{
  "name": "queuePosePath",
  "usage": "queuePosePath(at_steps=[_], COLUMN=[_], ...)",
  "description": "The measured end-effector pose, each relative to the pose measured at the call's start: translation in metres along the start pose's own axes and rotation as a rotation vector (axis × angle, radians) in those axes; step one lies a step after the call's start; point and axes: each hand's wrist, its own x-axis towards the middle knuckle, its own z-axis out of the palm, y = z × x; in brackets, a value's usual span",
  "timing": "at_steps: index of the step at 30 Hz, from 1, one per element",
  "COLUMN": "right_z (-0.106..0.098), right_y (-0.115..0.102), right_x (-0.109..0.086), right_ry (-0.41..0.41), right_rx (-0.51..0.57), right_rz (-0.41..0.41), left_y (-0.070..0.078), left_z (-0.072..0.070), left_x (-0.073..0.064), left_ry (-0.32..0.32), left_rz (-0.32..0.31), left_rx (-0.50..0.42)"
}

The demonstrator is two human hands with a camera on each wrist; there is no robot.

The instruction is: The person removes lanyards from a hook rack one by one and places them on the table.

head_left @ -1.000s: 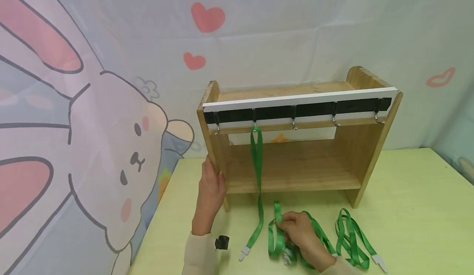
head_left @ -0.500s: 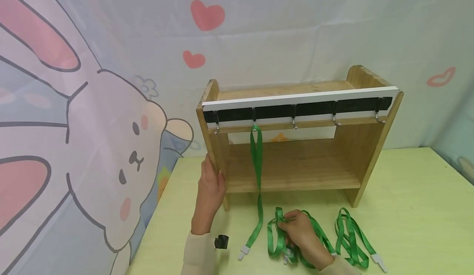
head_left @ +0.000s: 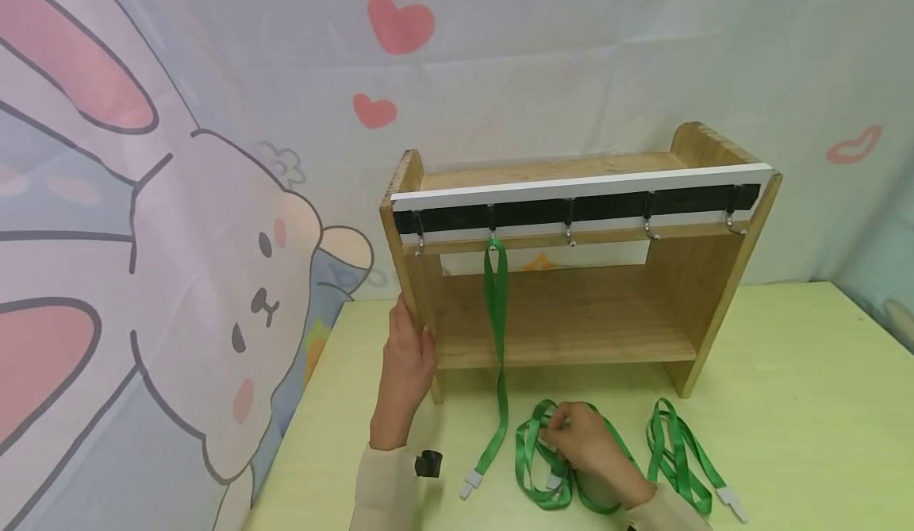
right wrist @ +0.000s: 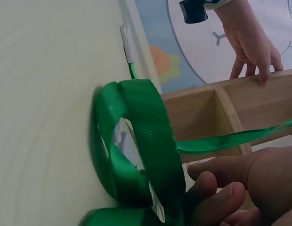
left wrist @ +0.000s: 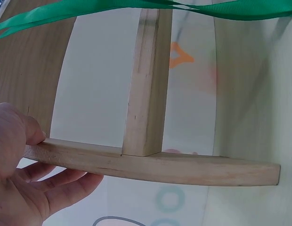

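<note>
My left hand (head_left: 408, 348) grips the left side panel of a small wooden shelf (head_left: 564, 356); in the left wrist view its thumb lies on one side of the panel (left wrist: 202, 170), its fingers on the other. My right hand (head_left: 589, 444) is low over the table, pinching a coiled green lanyard (head_left: 524, 459) with thumb and fingertips. In the right wrist view the loops of this lanyard (right wrist: 150, 127) stand up at the fingertips, partly hidden by them. Another green lanyard (head_left: 496, 289) hangs from the second hook from the left, its white clip (head_left: 471, 481) down by the table.
A black strip (head_left: 535, 212) with several metal hooks runs along the shelf's upper front. More green lanyard (head_left: 614, 436) lies partly behind the right hand, and another looped lanyard (head_left: 678, 463) lies farther right on the pale table (head_left: 793, 404). A printed cloth (head_left: 528, 63) hangs behind.
The loop at my right fingertips has sunk and spread wider on the table, and the right hand has shifted slightly. My left hand keeps its hold on the shelf.
</note>
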Motion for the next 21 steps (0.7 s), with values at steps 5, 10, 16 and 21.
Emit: queuePosePath(at_steps=[5,10,16,21], right_z=[-0.005,-0.017,-0.032,-0.043], right_y=[-0.004,-0.019,-0.043,-0.065], right_x=[0.001,0.001,-0.001,-0.006], right_ry=[-0.023,-0.067,-0.047,0.000], right_rx=[0.020,0.072,0.085,0.090], right_rz=[-0.022,-0.066,-0.178,-0.266], left_y=[0.000,0.001,0.001,0.000], left_z=[0.000,0.000,0.000,0.001], left_x=[0.000,0.001,0.000,0.000], left_ry=[-0.001,-0.003,-0.025,-0.029], left_rz=[-0.004,-0.008,-0.029,-0.044], left_rx=[-0.008,-0.013,-0.002,0.002])
